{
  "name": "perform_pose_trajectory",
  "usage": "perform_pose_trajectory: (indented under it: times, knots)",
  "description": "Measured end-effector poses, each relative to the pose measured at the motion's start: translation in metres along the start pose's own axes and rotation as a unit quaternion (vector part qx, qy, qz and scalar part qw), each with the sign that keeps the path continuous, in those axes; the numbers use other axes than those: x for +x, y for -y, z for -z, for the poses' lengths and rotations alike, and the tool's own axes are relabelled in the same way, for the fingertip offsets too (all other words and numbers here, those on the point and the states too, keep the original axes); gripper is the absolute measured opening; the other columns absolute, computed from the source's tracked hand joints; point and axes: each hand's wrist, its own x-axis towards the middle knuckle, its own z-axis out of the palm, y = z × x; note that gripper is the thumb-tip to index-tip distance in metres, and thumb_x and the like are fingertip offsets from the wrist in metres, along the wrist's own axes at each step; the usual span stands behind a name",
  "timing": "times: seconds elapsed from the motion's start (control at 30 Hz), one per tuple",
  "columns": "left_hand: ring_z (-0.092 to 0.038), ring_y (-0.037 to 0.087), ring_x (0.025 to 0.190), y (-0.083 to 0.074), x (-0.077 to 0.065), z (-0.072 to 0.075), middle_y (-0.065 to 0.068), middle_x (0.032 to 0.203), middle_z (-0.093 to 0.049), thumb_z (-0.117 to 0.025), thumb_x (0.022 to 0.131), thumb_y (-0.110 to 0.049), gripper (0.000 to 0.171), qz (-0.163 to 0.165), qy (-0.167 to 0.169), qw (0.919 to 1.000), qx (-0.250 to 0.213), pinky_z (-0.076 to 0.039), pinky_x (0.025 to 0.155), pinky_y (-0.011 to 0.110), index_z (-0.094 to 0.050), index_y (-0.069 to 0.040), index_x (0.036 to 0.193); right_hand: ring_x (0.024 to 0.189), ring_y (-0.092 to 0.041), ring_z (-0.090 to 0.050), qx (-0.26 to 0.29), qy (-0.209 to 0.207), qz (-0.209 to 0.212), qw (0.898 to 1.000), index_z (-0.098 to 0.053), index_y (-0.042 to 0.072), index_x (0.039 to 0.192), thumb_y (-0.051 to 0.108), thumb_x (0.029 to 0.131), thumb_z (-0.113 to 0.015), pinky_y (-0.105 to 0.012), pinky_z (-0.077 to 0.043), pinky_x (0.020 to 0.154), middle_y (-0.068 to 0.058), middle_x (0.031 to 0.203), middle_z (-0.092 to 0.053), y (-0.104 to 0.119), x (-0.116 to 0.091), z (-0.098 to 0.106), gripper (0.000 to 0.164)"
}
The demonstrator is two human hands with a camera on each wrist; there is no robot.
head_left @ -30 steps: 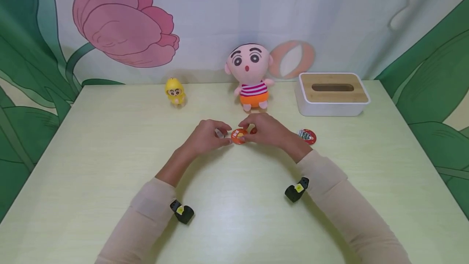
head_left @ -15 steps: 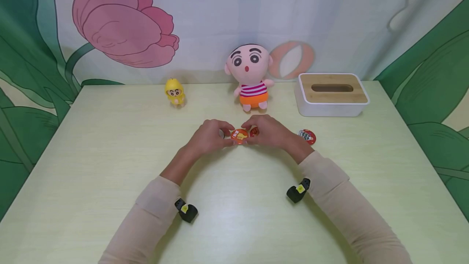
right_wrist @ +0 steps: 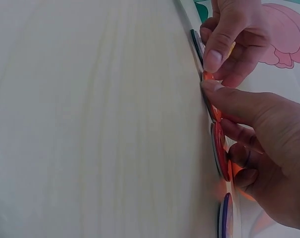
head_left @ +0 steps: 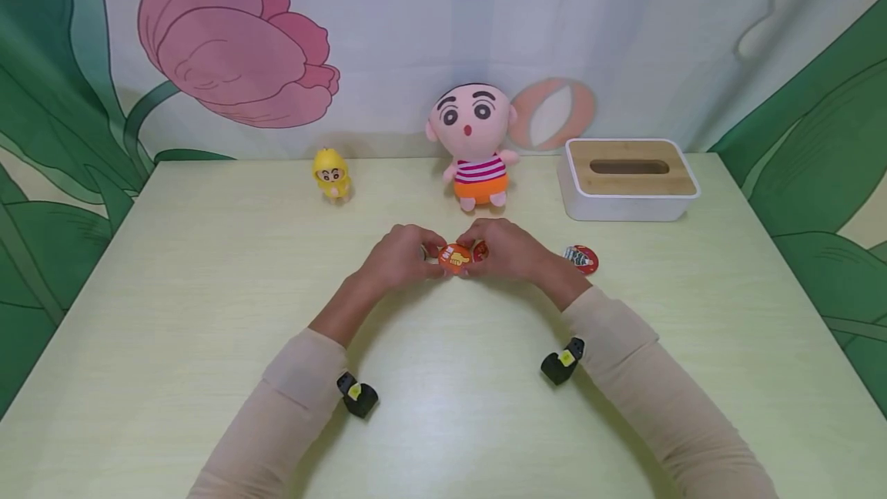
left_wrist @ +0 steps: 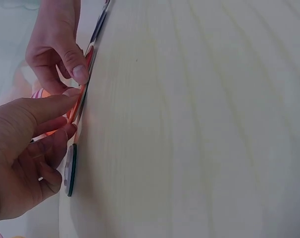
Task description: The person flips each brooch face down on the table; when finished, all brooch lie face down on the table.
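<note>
An orange round flat disc (head_left: 454,259) with a printed yellow figure lies between the two hands. My left hand (head_left: 405,259) pinches its left edge with thumb and fingers. On its right edge my right hand (head_left: 509,251) does the same. In the right wrist view both thumbs meet near the orange disc (right_wrist: 212,105), which stays very low at the tabletop. A red disc (head_left: 480,251) shows beneath the right hand, partly hidden. Under the left hand sits another disc (left_wrist: 71,171), dark-rimmed in the left wrist view and mostly covered in the head view.
Right of the right hand lies a red-and-white disc (head_left: 580,259). Behind the hands stand a plush doll (head_left: 478,149) in a striped shirt and a small yellow figurine (head_left: 332,175). A white tissue box (head_left: 627,206) with a wooden lid is at the back right.
My left hand has moved right and closed its fingers at the orange disc's left edge. The right hand has shifted slightly, showing more of the orange disc, which has hardly moved.
</note>
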Motion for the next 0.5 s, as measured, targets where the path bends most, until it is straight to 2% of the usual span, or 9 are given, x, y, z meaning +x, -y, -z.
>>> perform_pose_trajectory:
  times: [0.5]
  knots:
    - [-0.064, 0.021, 0.097, -0.0028, 0.0027, -0.0033, 0.006, 0.104, -0.076, -0.084, 0.085, -0.024, 0.043, 0.001, -0.01, 0.9997, 0.021, -0.054, 0.087, 0.034, -0.073, -0.009, 0.124, 0.107, -0.021, -0.063, 0.007, 0.001, -0.018, 1.0, -0.072, 0.01, 0.124, 0.022, 0.083, -0.085, -0.035, -0.056, 0.097, -0.006, 0.119, -0.071, 0.0012, 0.0025, 0.0, 0.044]
